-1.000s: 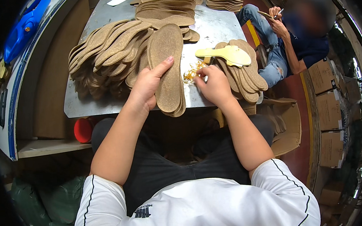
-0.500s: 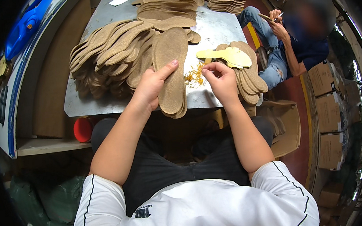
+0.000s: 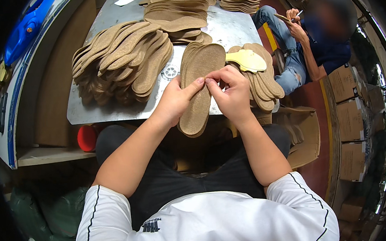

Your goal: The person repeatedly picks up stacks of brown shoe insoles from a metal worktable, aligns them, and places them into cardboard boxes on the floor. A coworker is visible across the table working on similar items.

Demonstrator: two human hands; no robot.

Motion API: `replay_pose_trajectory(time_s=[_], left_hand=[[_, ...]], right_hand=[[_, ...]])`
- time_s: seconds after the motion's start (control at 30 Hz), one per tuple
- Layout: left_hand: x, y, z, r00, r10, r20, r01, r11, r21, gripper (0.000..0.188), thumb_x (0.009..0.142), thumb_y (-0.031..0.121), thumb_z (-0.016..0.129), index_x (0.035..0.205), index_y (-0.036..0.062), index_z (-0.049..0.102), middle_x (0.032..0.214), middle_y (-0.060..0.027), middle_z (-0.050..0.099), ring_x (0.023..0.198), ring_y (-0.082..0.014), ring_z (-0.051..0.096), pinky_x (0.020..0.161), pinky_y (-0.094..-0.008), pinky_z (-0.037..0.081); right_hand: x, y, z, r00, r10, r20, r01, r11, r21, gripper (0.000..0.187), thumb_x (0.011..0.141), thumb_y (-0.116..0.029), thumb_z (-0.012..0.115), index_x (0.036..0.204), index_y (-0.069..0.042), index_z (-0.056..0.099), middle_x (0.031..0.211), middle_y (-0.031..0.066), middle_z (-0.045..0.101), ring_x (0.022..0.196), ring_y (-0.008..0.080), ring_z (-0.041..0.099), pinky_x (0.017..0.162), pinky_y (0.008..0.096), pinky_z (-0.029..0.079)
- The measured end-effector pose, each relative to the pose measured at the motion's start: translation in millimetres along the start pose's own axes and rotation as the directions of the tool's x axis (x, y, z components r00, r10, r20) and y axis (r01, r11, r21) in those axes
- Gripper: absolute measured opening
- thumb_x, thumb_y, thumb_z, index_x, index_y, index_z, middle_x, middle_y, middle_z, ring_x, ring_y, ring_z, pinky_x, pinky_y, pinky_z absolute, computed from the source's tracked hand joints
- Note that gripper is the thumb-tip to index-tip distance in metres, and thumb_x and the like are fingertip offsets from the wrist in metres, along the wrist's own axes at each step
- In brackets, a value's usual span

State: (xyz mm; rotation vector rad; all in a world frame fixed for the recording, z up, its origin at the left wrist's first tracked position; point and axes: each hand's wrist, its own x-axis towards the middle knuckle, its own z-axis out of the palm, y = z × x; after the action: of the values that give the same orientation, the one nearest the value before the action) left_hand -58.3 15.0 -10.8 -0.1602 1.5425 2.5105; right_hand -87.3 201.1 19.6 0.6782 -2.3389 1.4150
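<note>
Left hand clasping brown insoles, right hand pinched beside left thumb

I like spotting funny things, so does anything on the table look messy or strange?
The yellow sole-shaped piece stands out: it lies crosswise on the brown insoles at right, unlike them in colour. The left insole pile looks messy, fanned out unevenly.

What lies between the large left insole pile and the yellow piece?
Head view: the insole stack in the left hand, and metal tabletop beside it.
</note>
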Motion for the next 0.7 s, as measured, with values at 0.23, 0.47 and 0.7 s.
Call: replay_pose_trajectory(time_s=[0.23, 0.47, 0.7], left_hand=[[1, 5, 0, 0.999, 0.019, -0.030, -0.018, 0.999, 0.032, 0.048, 0.112, 0.021, 0.080, 0.145, -0.0099, 0.063, 0.128, -0.0169, 0.079, 0.110, -0.0199, 0.079, 0.099, -0.0376, 0.065], [6, 3, -5, 0.985, 0.162, -0.066, -0.162, 0.987, -0.003, 0.037, 0.111, 0.017, 0.079, 0.136, -0.0082, 0.069, 0.122, -0.0153, 0.081, 0.106, -0.0188, 0.079, 0.094, -0.0369, 0.065], [7, -4, -4, 0.922, 0.358, -0.149, -0.302, 0.903, 0.305, 0.042, 0.108, 0.021, 0.084, 0.135, -0.0075, 0.069, 0.122, -0.0172, 0.081, 0.107, -0.0211, 0.079, 0.096, -0.0374, 0.064]], right_hand=[[3, 4, -8, 0.948, 0.311, 0.071, -0.298, 0.786, 0.541, 0.004, 0.105, -0.003, 0.071, 0.104, 0.001, 0.069, 0.095, -0.0007, 0.062, 0.084, 0.0075, 0.056, 0.078, 0.0259, 0.047], [0, -26, -21, 0.895, -0.196, 0.401, 0.178, 0.981, 0.082, 0.010, 0.094, -0.003, 0.069, 0.096, -0.003, 0.060, 0.111, 0.0115, 0.058, 0.105, 0.0259, 0.056, 0.093, 0.0402, 0.047], [-2, -35, -23, 0.874, 0.163, 0.457, -0.421, 0.722, 0.549, 0.023, 0.105, -0.008, 0.083, 0.110, -0.006, 0.060, 0.106, -0.0008, 0.059, 0.099, 0.0124, 0.056, 0.091, 0.0289, 0.047]])
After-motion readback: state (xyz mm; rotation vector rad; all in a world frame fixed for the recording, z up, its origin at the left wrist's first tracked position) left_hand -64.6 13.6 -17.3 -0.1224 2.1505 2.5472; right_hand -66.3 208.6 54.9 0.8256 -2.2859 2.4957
